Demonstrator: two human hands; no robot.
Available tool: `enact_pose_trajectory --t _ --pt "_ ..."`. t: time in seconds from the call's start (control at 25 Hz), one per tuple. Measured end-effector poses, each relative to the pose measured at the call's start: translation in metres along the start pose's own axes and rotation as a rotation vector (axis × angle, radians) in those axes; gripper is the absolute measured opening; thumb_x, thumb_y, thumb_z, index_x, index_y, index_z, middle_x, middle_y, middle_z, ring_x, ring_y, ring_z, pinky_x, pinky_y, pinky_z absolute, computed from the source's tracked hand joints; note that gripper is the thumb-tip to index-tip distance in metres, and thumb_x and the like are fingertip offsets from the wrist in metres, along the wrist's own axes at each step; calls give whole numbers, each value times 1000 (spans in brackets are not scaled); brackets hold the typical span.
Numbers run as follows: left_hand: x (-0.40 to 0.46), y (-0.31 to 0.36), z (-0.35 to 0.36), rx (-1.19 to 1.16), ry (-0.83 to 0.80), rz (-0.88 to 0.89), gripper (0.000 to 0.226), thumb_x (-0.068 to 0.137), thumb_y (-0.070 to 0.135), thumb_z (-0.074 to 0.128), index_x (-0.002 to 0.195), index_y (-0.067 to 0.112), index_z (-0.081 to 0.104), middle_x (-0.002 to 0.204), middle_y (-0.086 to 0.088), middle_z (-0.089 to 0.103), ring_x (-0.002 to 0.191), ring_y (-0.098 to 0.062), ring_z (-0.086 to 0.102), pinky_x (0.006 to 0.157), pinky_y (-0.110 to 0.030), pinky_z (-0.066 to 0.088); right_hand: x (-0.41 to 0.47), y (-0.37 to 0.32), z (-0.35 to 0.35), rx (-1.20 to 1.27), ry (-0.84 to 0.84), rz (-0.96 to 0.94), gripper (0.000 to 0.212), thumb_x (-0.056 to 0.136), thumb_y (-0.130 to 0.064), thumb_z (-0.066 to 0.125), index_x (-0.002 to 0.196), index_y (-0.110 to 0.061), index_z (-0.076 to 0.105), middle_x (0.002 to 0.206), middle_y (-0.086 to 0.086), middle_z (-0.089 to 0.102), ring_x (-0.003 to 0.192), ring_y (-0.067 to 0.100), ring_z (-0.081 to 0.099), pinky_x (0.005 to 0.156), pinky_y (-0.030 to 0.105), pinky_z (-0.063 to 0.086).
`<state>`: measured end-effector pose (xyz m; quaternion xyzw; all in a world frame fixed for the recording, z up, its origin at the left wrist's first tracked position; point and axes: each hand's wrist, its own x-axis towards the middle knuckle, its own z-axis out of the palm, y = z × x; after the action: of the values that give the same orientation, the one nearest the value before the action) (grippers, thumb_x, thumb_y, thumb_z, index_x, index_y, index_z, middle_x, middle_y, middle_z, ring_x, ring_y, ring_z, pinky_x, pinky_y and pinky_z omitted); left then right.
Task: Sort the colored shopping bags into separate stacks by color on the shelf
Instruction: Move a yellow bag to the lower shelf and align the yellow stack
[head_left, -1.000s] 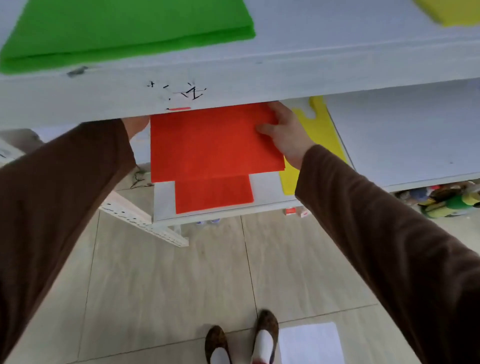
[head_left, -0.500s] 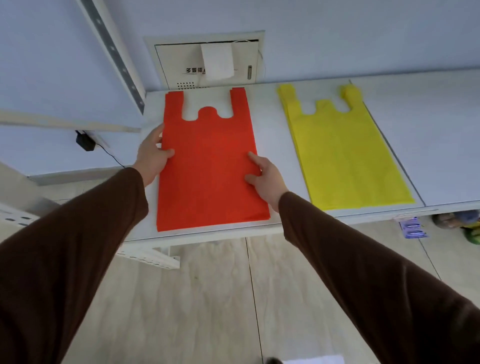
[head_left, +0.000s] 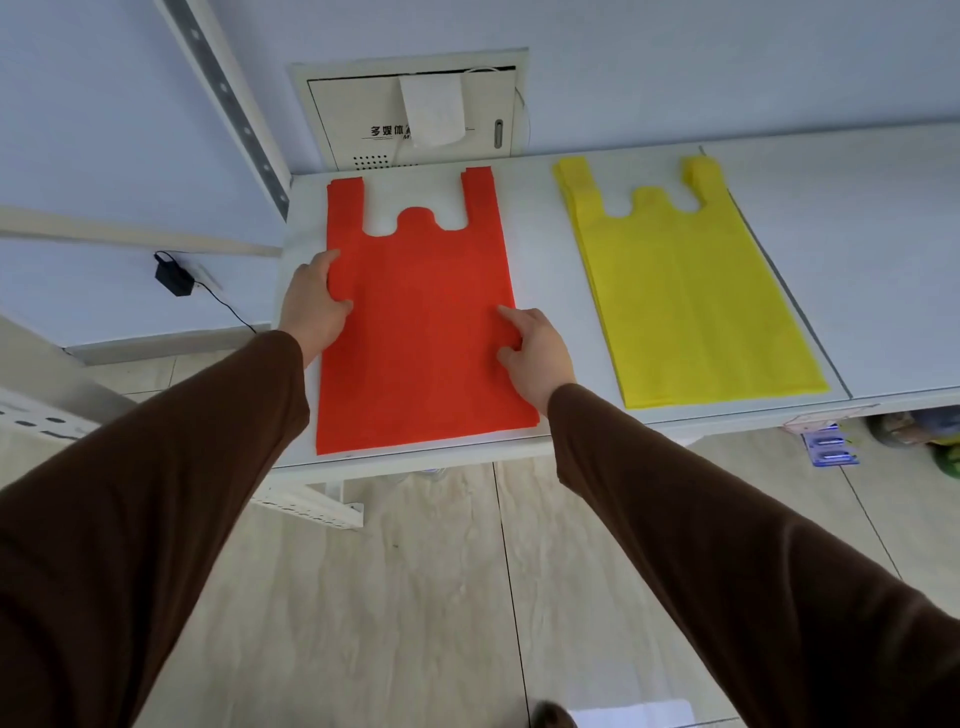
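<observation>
Both hands rest on the flat red cloth shopping bag (head_left: 421, 332) on the white shelf (head_left: 540, 260): left hand (head_left: 313, 306) at its left edge, right hand (head_left: 535, 348) pressing its right side, fingers loose. It looks like squaring up the red stack. Next, let go and fetch another bag, keeping yellow on the yellow cloth bag stack (head_left: 685, 296).

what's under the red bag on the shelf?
The red bag lies flat on the white shelf, both hands on its side edges. At its lower right edge, layers suggest more red beneath; how many is covered.
</observation>
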<state>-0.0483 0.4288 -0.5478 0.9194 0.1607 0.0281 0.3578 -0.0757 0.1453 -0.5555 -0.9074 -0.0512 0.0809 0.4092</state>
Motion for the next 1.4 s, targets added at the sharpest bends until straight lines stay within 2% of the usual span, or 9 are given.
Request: enact_pose_trajectory --t 0.04,0.2,0.36,0.48,0.64,0.76,1.04,1.24,1.4 --pt "-3 3 -1 16 19 -17 68 85 8 65 146 23 38 138 -14 41 113 -23 52 93 -27 41 -1 -1 -2 -7 0 11 59 85 -8 56 142 -18 47 138 7 47 115 24 55 99 26 41" --pt "-33 28 -12 133 74 -23 60 87 21 66 142 21 43 145 -12 34 132 -31 36 108 -39 34 -18 -8 -24 -138 58 44 51 84 -17 58 135 -20 53 143 7 41 126 31 37 105 35 34" --pt "-89 74 -28 266 -121 141 52 88 23 63 138 19 48 143 -10 43 132 -31 37 109 -41 34 -61 -19 -68 -192 40 24 44 85 -18 58 129 -19 57 137 6 48 123 30 42 100 30 31" --pt "-140 121 -53 377 -285 231 49 89 30 61 136 21 50 143 -5 47 132 -29 41 109 -44 36 -99 -43 -123 -271 -13 19 47 86 -19 57 133 -19 53 138 5 48 122 31 40 101 37 38" --pt "-216 207 -93 469 -391 353 48 91 32 58 137 23 50 145 0 47 134 -26 40 108 -46 37 -157 -83 -217 -427 -69 -71 51 85 -22 58 135 -23 51 138 4 49 122 31 41 97 42 43" --pt "-267 276 -123 475 -376 437 47 91 32 58 137 24 50 144 2 47 133 -25 40 107 -43 38 -202 -111 -290 -497 -39 -124 49 86 -23 59 134 -25 53 136 3 51 121 31 43 95 44 44" --pt "-344 430 -185 425 -300 592 45 93 34 56 138 28 48 143 5 47 132 -20 42 103 -39 40 -282 -155 -443 -460 99 -214 40 90 -26 57 130 -24 56 125 4 60 114 29 50 93 45 45" --pt "-327 521 -184 388 -227 680 41 94 35 56 134 27 50 131 1 54 123 -21 48 98 -39 42 -263 -152 -530 -400 223 -218 39 88 -23 59 127 -22 58 119 6 62 111 29 54 91 42 47" --pt "-273 570 -155 367 -226 621 43 94 35 57 136 23 51 134 -2 53 123 -22 50 101 -37 40 -207 -126 -586 -390 260 -175 39 88 -22 59 128 -22 58 118 7 61 109 29 52 88 38 47"
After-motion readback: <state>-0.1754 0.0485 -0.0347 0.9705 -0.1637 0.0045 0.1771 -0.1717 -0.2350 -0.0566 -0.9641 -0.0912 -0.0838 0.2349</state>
